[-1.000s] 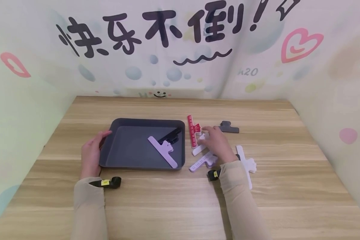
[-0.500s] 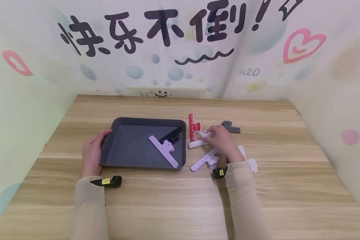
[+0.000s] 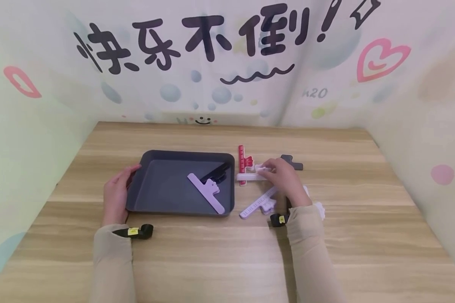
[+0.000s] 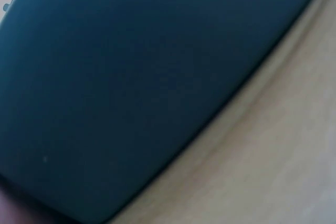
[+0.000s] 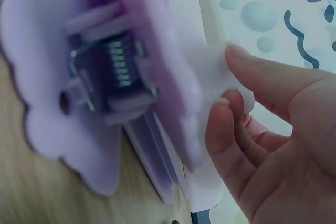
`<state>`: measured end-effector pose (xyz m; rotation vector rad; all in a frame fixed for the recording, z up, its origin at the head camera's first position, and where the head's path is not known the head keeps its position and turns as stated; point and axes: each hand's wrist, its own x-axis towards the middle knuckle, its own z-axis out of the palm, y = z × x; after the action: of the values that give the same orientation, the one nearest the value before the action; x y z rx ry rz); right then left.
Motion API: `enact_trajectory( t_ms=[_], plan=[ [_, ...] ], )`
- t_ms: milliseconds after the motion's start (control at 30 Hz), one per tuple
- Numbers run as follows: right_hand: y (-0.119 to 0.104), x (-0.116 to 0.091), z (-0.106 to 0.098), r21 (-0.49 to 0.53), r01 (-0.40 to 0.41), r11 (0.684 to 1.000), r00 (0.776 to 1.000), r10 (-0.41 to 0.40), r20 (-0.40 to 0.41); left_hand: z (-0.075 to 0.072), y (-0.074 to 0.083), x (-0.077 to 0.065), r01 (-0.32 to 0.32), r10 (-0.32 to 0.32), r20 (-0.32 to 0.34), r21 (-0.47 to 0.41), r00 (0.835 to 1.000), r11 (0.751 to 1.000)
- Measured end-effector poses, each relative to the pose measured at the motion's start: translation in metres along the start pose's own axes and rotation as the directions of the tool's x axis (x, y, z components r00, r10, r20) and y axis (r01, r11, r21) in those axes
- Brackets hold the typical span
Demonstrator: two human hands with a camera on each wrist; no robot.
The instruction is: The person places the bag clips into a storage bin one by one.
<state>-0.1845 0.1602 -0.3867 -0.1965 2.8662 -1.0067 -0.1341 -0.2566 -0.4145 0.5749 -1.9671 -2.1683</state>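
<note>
My left hand (image 3: 115, 194) holds the left side of a dark grey tray (image 3: 167, 213), its fingertips at the rim. The tray's outer wall (image 4: 131, 77) fills most of the left wrist view. Inside the tray lie a light purple clip (image 3: 206, 192) and a black clip (image 3: 217, 171). My right hand (image 3: 284, 176) pinches the handle of a white clip (image 3: 250, 177), whose bar is over the lower end of a red clip (image 3: 241, 155). In the right wrist view thumb and fingers grip the white clip (image 5: 210, 77), behind a purple clip (image 5: 42, 66).
Nearer my right wrist lies the pale purple clip (image 3: 259, 203) with ruler marks. A dark grey clip (image 3: 292, 162) lies behind my right hand. Another white clip (image 3: 320, 210) is partly hidden by the right arm. A printed cloth (image 3: 212, 101) closes off the table's back.
My right hand has taken hold of the white clip, moved slightly right and turned the clip's bar level, now across the red clip. The left hand and tray stay put.
</note>
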Motion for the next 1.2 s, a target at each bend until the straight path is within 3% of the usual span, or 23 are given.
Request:
enact_trajectory(
  t_ms=[267,733,1200],
  plan=[
    [0.0021,-0.0029,-0.0007,0.003,0.014,1.0,0.999,-0.014,-0.052,-0.0019,0.0002,-0.002,0.012,-0.012,0.011,0.003,1.0,1.0],
    [0.0018,-0.0022,-0.0039,0.138,-0.013,0.99,0.995,0.027,-0.1,-0.0014,0.0,-0.0016,0.01,-0.01,0.005,-0.015,1.0,1.0],
    [-0.0039,-0.0026,-0.0032,0.203,-0.017,0.979,0.987,0.049,-0.153,-0.0018,-0.0003,-0.0022,0.026,-0.026,0.002,-0.026,1.0,0.999]
  ],
)
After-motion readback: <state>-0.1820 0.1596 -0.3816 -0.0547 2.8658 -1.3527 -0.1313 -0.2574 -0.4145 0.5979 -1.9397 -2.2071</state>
